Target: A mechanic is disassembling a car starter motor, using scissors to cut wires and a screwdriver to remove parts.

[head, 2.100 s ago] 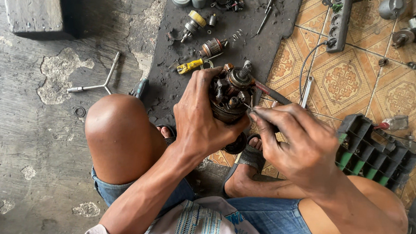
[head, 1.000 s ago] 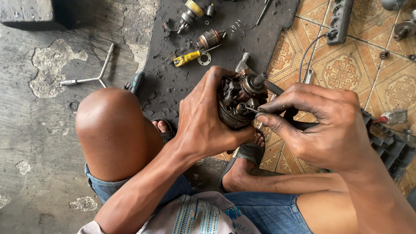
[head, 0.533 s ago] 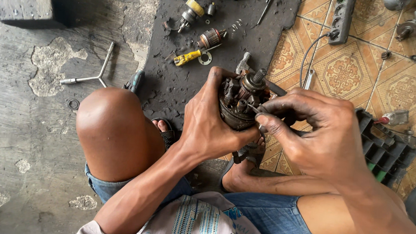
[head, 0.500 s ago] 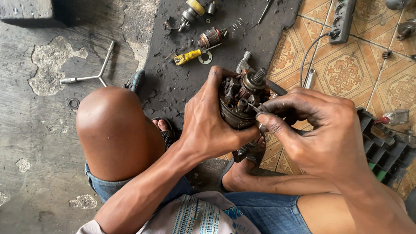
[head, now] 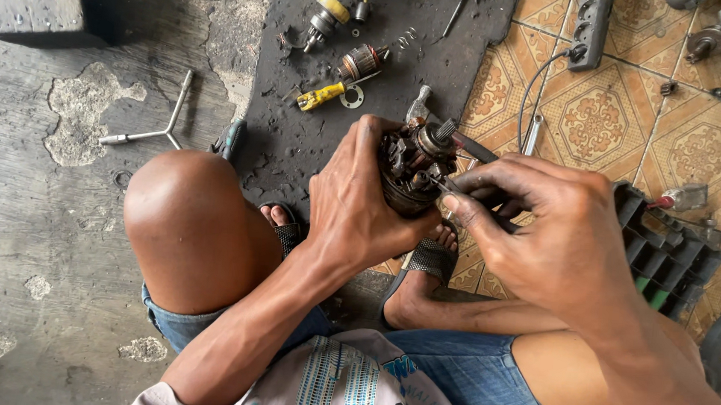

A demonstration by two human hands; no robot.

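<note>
The person squats low, knees wide, and both hands meet just above the feet. The left hand (head: 355, 211) is wrapped tight around a small greasy motor part (head: 410, 168), with the fingers curled over its far side and the thumb under it, so the part sits up off the ground. The right hand (head: 547, 234) is closed in a pinch on a thin dark tool (head: 468, 147), and its tip pokes into the top of the part by the little shaft. A moment ago the part sat a bit lower and the hands were looser around it; now it is lifted and turned more to the face, and the tool tip is right in among the bits on top. I think that means the picking work inside the part is well under way. Past the hands lies a black mat (head: 296, 155) on the floor. Near its middle lie a yellow-handled tool (head: 321, 98) and a copper-wound rotor (head: 363, 61). Left of the mat, on the grey concrete, rests a three-armed wrench (head: 157, 122). At the far right, on the patterned tiles, lies a power strip (head: 593, 28).
</note>
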